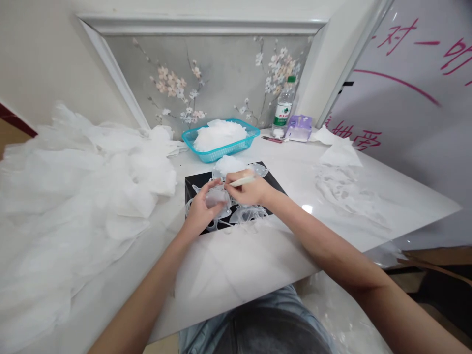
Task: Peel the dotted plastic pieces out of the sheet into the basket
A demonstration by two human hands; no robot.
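Hands [199, 211] [249, 191] hold pen [239, 181], apparently film [216, 196]; basket [221, 154] beyond.

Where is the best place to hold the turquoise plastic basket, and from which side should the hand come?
Grip the turquoise plastic basket by its flared rim at both ends, coming from the front and above: the white heap fills its middle.

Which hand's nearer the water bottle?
Right. The right hand is below and left of the water bottle, closer to it; the left hand is farther left and lower.
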